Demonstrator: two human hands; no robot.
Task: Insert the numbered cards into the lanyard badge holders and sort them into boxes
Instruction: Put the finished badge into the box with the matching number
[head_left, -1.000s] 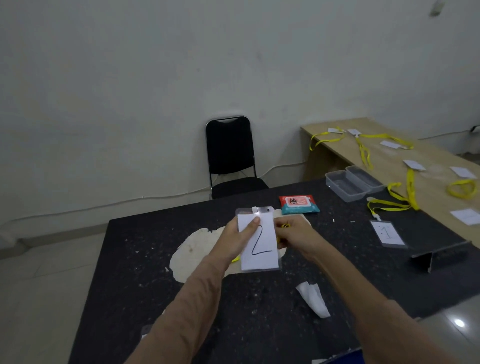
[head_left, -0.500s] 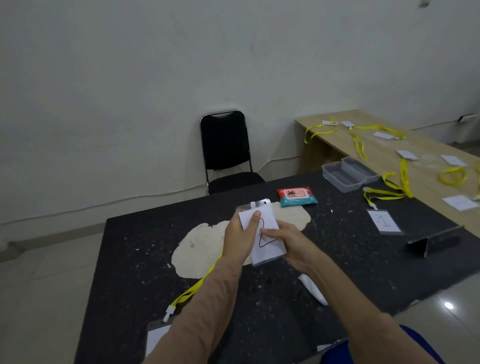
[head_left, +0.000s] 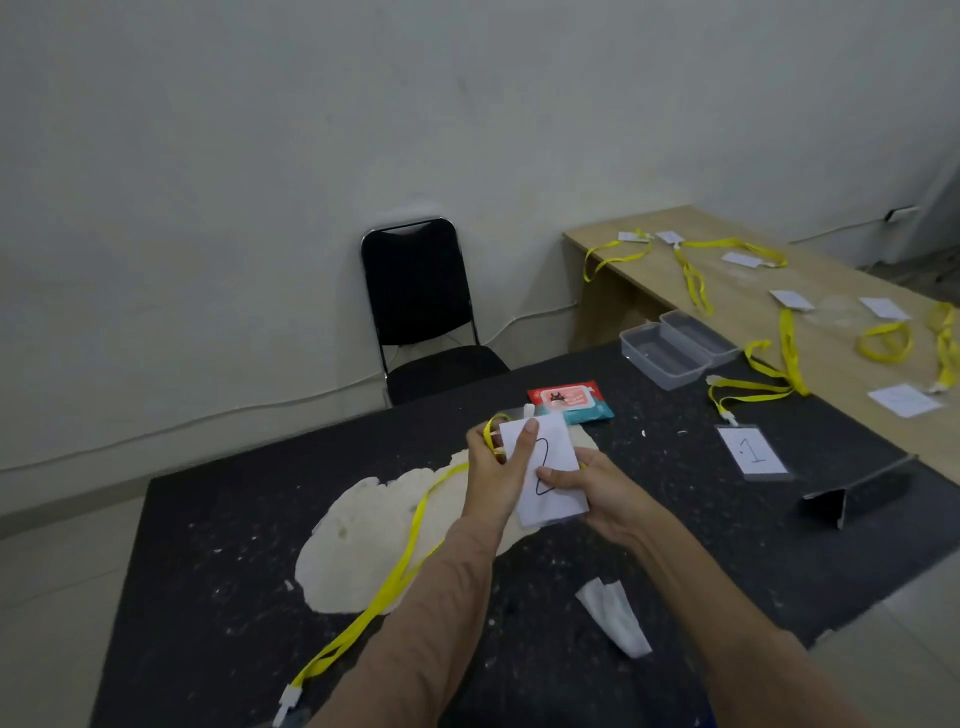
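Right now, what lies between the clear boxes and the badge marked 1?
A yellow lanyard, clipped to that badge, seen in the head view.

Bare office-like room: plain white wall (head_left: 260, 156), folding chair (head_left: 421, 306), two worktables (head_left: 208, 545).

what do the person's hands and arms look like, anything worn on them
Both the left hand and the right hand are bare: no gloves, and no rings that show. The left forearm and right forearm are uncovered down to the bottom edge, with no sleeve in view. No watch, band or bracelet shows on either wrist.
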